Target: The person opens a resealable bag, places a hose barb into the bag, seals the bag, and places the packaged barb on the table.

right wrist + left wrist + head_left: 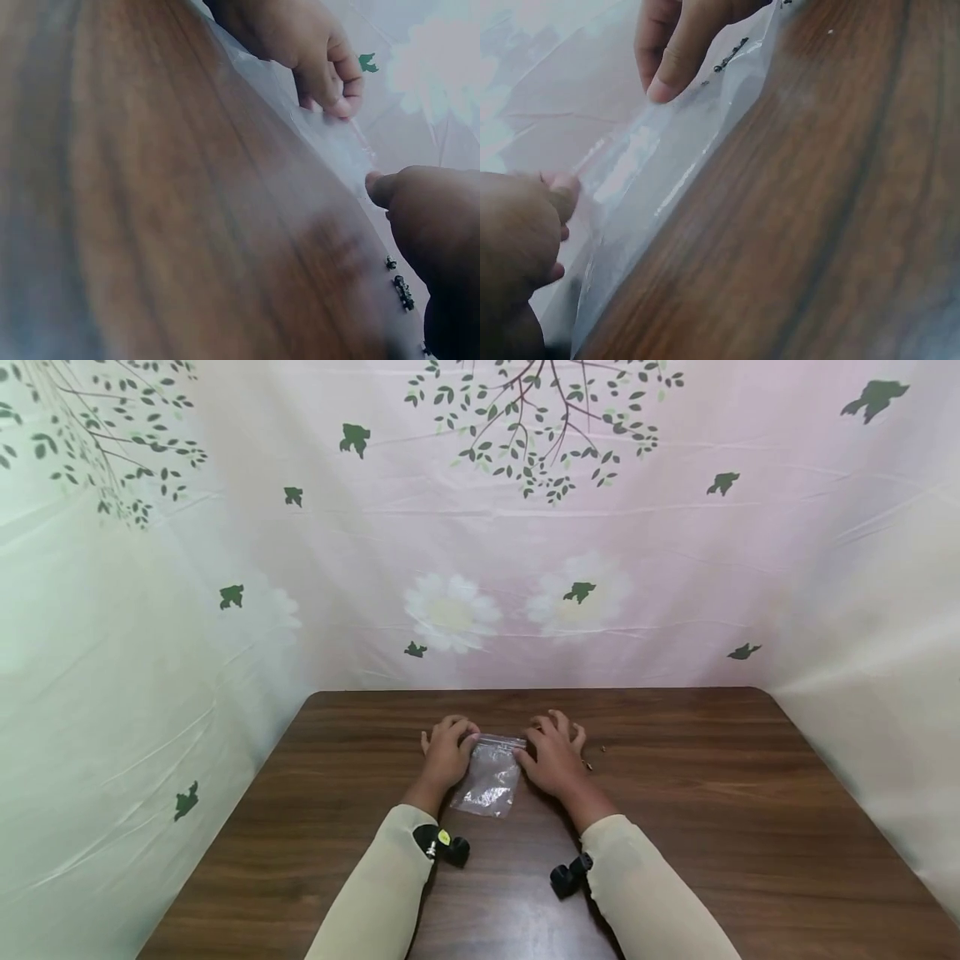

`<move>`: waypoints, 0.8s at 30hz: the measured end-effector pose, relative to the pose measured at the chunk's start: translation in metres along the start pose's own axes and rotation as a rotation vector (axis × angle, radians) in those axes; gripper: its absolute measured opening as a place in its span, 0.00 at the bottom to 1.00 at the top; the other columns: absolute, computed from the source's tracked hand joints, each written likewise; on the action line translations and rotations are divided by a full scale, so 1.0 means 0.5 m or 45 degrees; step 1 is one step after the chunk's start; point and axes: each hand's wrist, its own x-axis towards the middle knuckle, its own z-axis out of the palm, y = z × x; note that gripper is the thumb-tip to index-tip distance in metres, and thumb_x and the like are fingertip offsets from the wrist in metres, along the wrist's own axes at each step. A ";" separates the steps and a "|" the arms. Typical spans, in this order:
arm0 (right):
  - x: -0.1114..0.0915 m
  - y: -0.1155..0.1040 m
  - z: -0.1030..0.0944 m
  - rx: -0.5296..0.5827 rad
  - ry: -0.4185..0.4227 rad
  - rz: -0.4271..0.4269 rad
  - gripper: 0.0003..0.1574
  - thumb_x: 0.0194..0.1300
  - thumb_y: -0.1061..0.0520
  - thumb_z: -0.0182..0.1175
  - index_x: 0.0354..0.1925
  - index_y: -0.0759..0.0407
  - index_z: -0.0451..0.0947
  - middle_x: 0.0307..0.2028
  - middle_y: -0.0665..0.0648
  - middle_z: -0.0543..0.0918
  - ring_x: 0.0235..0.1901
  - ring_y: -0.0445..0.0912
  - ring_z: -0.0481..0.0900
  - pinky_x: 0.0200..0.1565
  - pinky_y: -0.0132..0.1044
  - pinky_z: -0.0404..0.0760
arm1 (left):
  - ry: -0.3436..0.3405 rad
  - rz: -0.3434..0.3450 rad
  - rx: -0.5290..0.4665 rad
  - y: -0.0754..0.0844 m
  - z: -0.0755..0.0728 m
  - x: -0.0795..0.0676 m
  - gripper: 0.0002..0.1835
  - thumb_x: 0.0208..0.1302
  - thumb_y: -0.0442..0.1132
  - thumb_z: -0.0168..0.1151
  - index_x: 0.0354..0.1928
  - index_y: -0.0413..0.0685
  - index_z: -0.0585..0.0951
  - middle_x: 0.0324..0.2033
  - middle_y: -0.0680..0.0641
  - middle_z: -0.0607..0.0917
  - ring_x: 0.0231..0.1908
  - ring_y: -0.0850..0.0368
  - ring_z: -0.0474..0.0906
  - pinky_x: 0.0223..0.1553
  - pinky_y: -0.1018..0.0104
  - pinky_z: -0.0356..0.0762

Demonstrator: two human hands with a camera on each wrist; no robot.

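A clear zip-lock bag [491,781] lies on the table between the two hands, its zip edge toward the far side. My left hand [447,755] pinches the bag's far left corner between thumb and fingers. At the opposite corner, my right hand [557,758] pinches the same edge with its thumb in front. In the left wrist view the bag [641,169] stretches between the left hand [517,240] and the right hand [686,49]. The right wrist view shows the right thumb [382,187] at the edge, and the left fingertips [337,105] gripping farther along.
Several small dark metal pieces, perhaps screws [403,292], lie on the table just right of the right hand. The brown wood-grain table [712,827] reaches back to a printed cloth [510,552] that hangs behind it and at both sides.
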 end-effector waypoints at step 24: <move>-0.094 -0.027 -0.028 0.137 0.366 -0.248 0.10 0.59 0.64 0.78 0.29 0.56 0.84 0.39 0.54 0.90 0.49 0.53 0.81 0.54 0.59 0.63 | -0.002 0.283 0.069 0.076 0.036 -0.060 0.19 0.84 0.56 0.56 0.53 0.52 0.89 0.35 0.52 0.90 0.36 0.57 0.80 0.50 0.55 0.61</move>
